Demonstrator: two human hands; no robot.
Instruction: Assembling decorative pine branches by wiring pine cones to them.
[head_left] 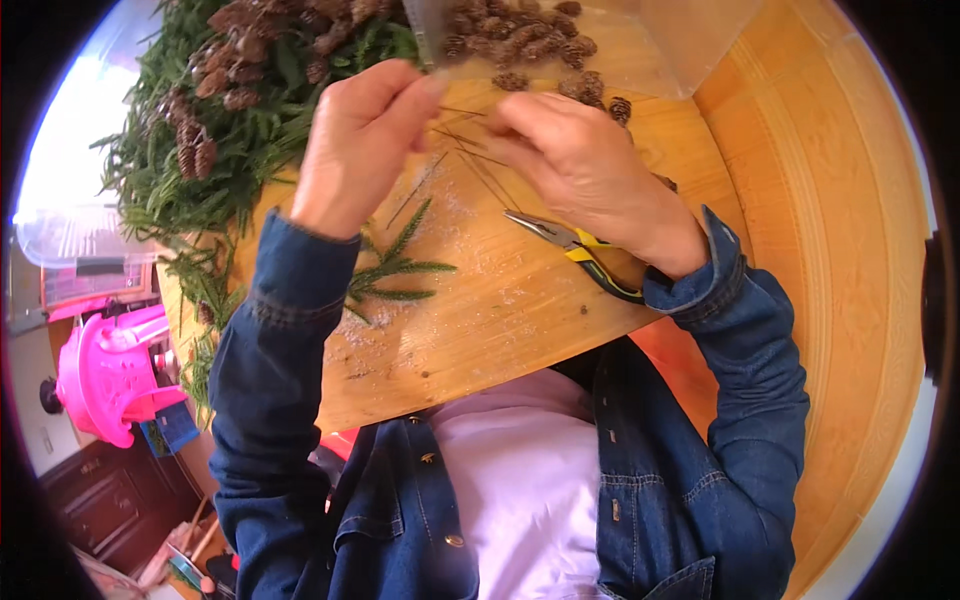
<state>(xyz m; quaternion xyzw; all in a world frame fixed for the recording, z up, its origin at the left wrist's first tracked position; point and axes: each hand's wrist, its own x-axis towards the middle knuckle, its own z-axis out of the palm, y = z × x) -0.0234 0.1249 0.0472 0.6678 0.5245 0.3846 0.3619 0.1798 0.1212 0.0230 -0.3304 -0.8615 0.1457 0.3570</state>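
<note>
A heap of evergreen branches point(190, 150) lies at the worktop's point(500, 330) far left. The left hand point(355, 145) and right hand point(580, 165) pinch a thin wire point(462, 112) between closed fingers, its long axis running left-right between them. Seemingly they are bending it; steady tension comes next. Pliers point(575, 250) lie rightward.

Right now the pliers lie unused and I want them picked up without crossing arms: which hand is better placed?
Probably the right hand: the pliers lie just beneath its wrist, while the left hand is farther off.
</note>
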